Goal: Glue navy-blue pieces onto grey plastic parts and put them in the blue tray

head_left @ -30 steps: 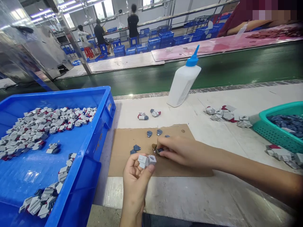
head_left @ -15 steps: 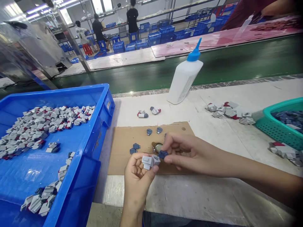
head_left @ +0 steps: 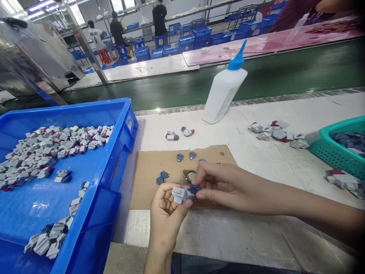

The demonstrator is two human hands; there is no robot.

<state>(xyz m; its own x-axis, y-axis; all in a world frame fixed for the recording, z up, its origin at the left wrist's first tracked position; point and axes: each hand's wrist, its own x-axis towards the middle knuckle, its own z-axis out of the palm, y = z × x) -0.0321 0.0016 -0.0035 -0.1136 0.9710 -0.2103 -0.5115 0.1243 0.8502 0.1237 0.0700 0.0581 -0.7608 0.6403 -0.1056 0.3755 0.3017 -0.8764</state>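
My left hand (head_left: 168, 211) is closed round a small light-grey plastic part (head_left: 178, 195) with blocky steps. Between the thumb and forefinger of my right hand (head_left: 219, 186) is a small dark-blue plastic piece (head_left: 194, 188), touching the right end of the grey part. Both hands are above a brown cardboard sheet (head_left: 148, 163). Just behind the fingers a bottle cap (head_left: 189, 176) lies on the cardboard, partly hidden by my right hand. Several loose dark-blue pieces (head_left: 164, 174) lie around it.
On the left stands a blue crate (head_left: 94, 213) with many grey assemblies (head_left: 57, 144). A white glue bottle (head_left: 224, 93) with a blue nozzle leans behind the cardboard. At right are grey parts (head_left: 278, 131) and a green basket (head_left: 327, 146). Beyond runs a green conveyor belt (head_left: 159, 93).
My right hand has brought the dark-blue piece slightly left, onto the end of the grey part, where a recessed face showed before. The view has shifted slightly.
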